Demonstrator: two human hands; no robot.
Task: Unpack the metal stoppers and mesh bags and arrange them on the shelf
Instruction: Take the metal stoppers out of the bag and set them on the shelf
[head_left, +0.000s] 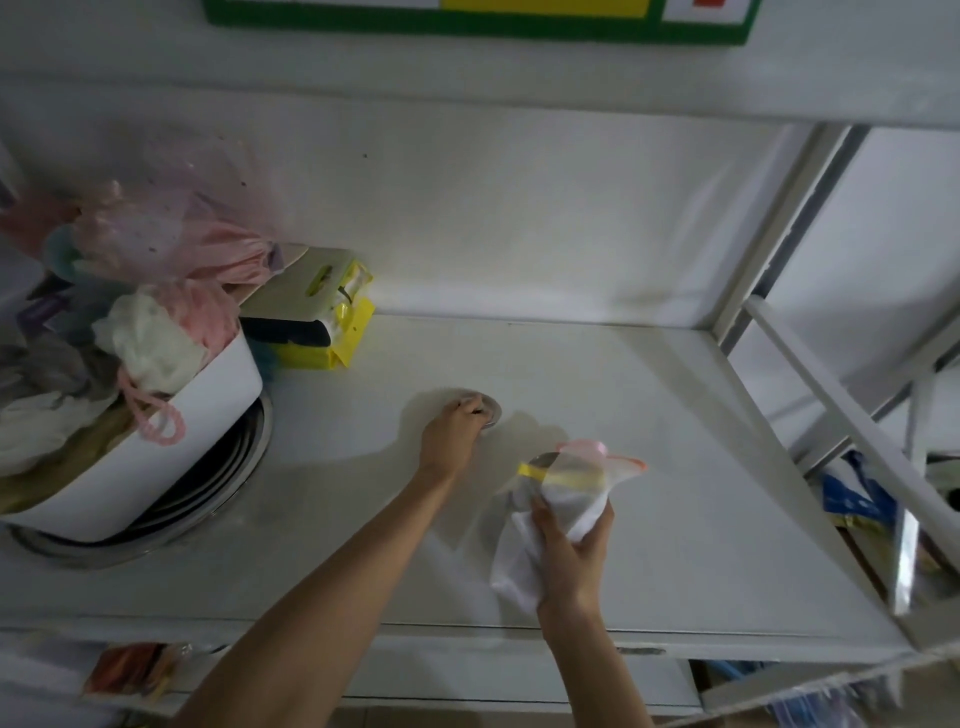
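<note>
My left hand reaches onto the white shelf and its fingers close on a round metal stopper that lies flat on the shelf surface. My right hand holds up a clear plastic packet with a yellow strip near its mouth. Another metal stopper shows through the packet, and a pink-edged piece sticks out of its top. A white cloth-like part of the packet hangs below my palm.
A white tub full of pink and white mesh bags stands at the left on stacked round metal lids. A yellow and white pack lies behind it. The shelf's upright frame runs along the right.
</note>
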